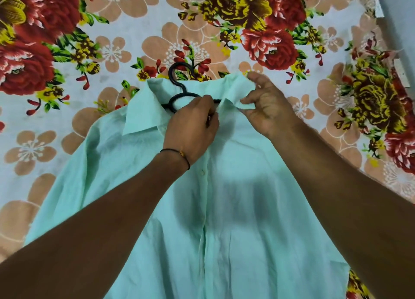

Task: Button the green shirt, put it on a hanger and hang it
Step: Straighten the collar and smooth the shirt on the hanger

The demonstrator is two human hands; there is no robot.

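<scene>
- I am watching the green shirt [235,209] lying front-up on a flowered bedsheet [112,51], its collar pointing away from me and its tail running off the bottom edge of my view.
- The placket is sitting closed down the middle, and I am seeing one pale button [204,172] just below the left wrist.
- A black hanger [182,88] is sitting inside the shirt: its hook is poking out past the collar onto the sheet, and its ring and bar are showing in the neck opening.
- My left hand [193,123] is reaching into that opening, its fingers curling down round the hanger's bar with the thumb closing in from below.
- My right hand [265,105] is pinching the right collar flap between thumb and fingertips, lifting it slightly off the cloth.
- The left collar flap is lying flat and spread.
- A dark thread [177,151] is circling the left wrist.
</scene>
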